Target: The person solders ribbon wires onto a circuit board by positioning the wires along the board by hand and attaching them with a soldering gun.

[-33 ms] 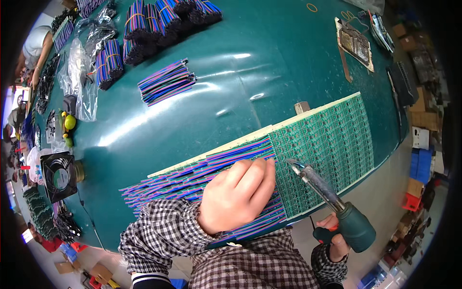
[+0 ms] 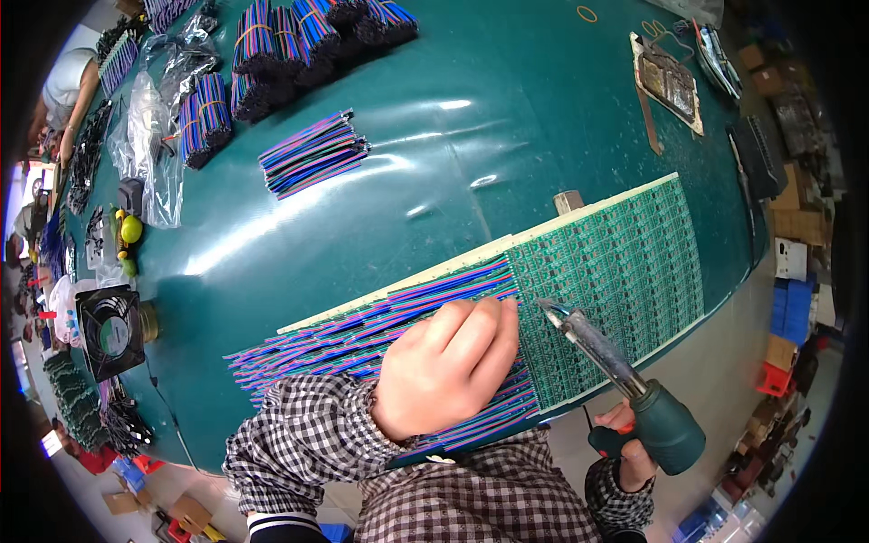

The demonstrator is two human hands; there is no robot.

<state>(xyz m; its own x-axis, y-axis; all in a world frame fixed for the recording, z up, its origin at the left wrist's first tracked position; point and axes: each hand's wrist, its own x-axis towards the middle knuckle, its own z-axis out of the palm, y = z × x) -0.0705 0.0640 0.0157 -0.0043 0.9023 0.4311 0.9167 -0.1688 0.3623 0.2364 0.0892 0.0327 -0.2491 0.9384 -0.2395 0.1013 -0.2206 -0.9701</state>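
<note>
A large panel of small green circuit boards (image 2: 625, 262) lies slanted in front of me. Rows of blue, pink, black and green wires (image 2: 344, 348) cover its left part. My left hand (image 2: 448, 362) lies over these rows, fingers closed, their tips pinched at the wire ends beside the bare boards; the hand hides the exact wire ends there. At the lower right, my right hand (image 2: 635, 462) grips a dark green pistol-shaped soldering iron (image 2: 670, 425). Its metal shaft points up and left, with the tip just right of my left fingertips, over the boards.
Loose cut wires (image 2: 315, 154) lie beyond the panel, and tied wire bundles (image 2: 272, 45) stand farther back. A small black fan (image 2: 110, 333) is at the left. A solder-stained tray (image 2: 667, 86) sits at the far right. Another person's arm (image 2: 81, 113) shows at the far left.
The soldering iron has shifted very slightly to the left over the boards. My left hand stays in the same place.
</note>
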